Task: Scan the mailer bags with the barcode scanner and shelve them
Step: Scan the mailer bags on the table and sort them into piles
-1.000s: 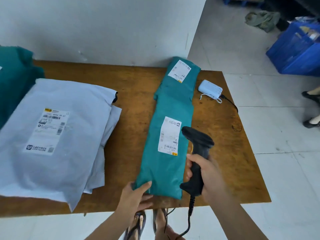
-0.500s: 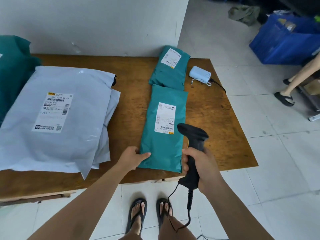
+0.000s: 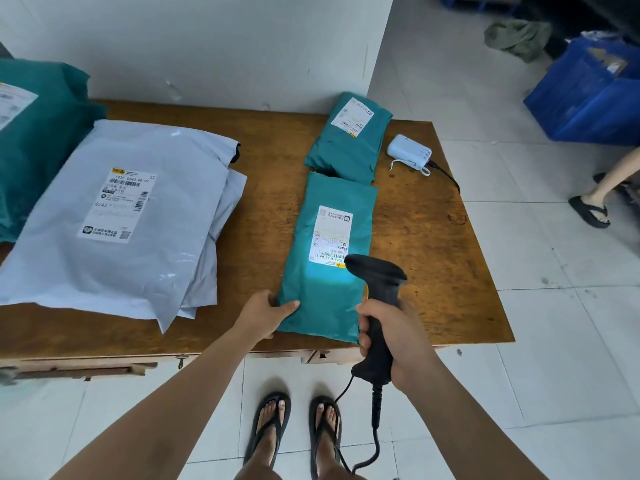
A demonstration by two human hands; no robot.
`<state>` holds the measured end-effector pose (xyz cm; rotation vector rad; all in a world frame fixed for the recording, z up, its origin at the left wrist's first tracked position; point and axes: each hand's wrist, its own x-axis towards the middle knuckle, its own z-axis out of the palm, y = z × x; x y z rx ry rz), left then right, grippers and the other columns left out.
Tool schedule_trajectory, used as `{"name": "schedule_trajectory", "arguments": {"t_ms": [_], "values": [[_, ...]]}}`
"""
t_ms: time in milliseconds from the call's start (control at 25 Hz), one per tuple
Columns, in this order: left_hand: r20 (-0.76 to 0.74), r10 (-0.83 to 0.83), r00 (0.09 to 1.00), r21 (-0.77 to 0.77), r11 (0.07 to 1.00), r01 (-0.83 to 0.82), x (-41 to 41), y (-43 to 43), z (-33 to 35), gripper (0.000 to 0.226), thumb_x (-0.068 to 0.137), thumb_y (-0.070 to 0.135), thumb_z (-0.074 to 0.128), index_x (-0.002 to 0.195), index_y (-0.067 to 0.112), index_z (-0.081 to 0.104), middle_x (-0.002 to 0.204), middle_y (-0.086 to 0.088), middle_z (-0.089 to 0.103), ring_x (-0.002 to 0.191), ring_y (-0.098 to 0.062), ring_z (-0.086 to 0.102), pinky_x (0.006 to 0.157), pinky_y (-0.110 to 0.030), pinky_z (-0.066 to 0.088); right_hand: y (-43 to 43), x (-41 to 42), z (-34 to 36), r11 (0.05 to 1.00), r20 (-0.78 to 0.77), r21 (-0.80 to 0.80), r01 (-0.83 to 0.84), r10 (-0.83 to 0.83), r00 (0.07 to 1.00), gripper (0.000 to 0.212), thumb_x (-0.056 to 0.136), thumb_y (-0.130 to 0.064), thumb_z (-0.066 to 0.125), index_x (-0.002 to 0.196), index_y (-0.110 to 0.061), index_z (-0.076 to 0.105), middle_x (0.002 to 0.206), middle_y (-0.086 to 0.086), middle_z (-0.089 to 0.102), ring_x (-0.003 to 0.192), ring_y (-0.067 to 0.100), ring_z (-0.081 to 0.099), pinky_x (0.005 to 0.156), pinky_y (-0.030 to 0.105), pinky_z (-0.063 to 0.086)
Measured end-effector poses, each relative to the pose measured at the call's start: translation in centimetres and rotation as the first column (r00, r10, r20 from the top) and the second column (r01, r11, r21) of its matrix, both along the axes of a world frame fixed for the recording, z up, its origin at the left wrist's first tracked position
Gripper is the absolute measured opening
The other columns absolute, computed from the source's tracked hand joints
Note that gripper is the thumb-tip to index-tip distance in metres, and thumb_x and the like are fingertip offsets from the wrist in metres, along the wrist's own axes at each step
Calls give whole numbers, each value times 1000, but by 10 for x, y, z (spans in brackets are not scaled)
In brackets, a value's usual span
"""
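Curling round the scanner handle, the fingers of the right hand grip it fully. Its head points at the label of the near mailer, and a pale patch of light falls just below the barcode. The left hand pinches that mailer's near left corner, thumb on top. The near mailer lies at the tabletop's front edge. The far mailer meets its far end, and grey mailers are stacked toward the left.
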<state>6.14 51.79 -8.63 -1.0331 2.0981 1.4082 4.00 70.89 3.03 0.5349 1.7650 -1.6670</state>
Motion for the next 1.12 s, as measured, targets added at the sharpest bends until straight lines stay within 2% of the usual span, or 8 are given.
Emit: {"name": "schedule_trajectory", "arguments": {"t_ms": [160, 400, 520, 720, 800, 880, 1000, 1120], "values": [[6, 139, 990, 37, 990, -139, 3, 6, -1, 73, 78, 45, 71, 132, 5, 43, 128, -10, 54, 116, -31, 56, 82, -41, 55, 3, -3, 1, 1000, -15, -17, -9, 9, 1000, 11, 85, -5, 59, 78, -4, 51, 55, 7, 49, 39, 16, 42, 42, 24, 39], [4, 142, 990, 24, 990, -142, 11, 7, -7, 78, 74, 49, 74, 131, 5, 45, 122, -10, 58, 102, -27, 63, 68, -32, 55, 0, -2, 0, 1000, 5, -28, -2, 2, 1000, 13, 85, -5, 59, 75, -7, 52, 55, 6, 49, 40, 16, 42, 42, 24, 39], [34, 158, 987, 20, 987, -158, 7, 6, -2, 79, 74, 49, 74, 132, 6, 43, 125, -10, 55, 108, -29, 60, 73, -36, 55, -1, -2, 0, 1000, 23, -21, 4, -3, 1000, 12, 85, -6, 60, 76, -6, 52, 55, 6, 49, 40, 16, 43, 42, 24, 40], [142, 301, 943, 235, 915, -328, 6, 17, 6, 60, 73, 28, 81, 117, 1, 49, 113, -11, 56, 95, -27, 61, 70, -39, 57, 2, -4, 2, 998, -7, -33, 52, -53, 999, 8, 86, -5, 59, 82, -5, 51, 55, 6, 47, 39, 16, 41, 41, 25, 38], [53, 202, 978, 134, 969, -207, -4, 14, 19, 26, 78, 12, 74, 92, 6, 54, 98, -11, 58, 84, -22, 57, 68, -35, 55, 5, -6, 5, 997, -25, -43, 71, -72, 997, 9, 86, -3, 58, 82, -5, 51, 54, 6, 46, 39, 17, 40, 40, 25, 37], [-98, -44, 994, -91, 995, 35, -22, -3, 45, 22, 78, 5, 65, 71, 12, 45, 75, -5, 52, 68, -17, 50, 56, -27, 45, 13, -13, 11, 995, -40, -38, 89, -91, 995, 9, 86, -4, 60, 82, -7, 53, 53, 5, 48, 40, 16, 41, 42, 25, 38], [-78, -491, 868, -343, 830, 439, -55, -42, 106, 28, 73, -2, 59, 63, 19, 42, 68, 1, 45, 65, -17, 45, 52, -25, 34, 30, -31, 19, 986, -57, -52, 159, -162, 985, 9, 86, -8, 62, 88, -10, 54, 53, 3, 49, 38, 14, 42, 42, 23, 39], [-159, -511, 845, -566, 748, 346, -93, -79, 140, 24, 73, -6, 56, 74, 17, 51, 88, -6, 58, 85, -24, 55, 68, -30, 45, 42, -47, 22, 974, -93, -84, 209, -216, 972, 12, 86, -10, 61, 94, -10, 52, 53, 2, 49, 37, 14, 42, 39, 22, 39]]}}
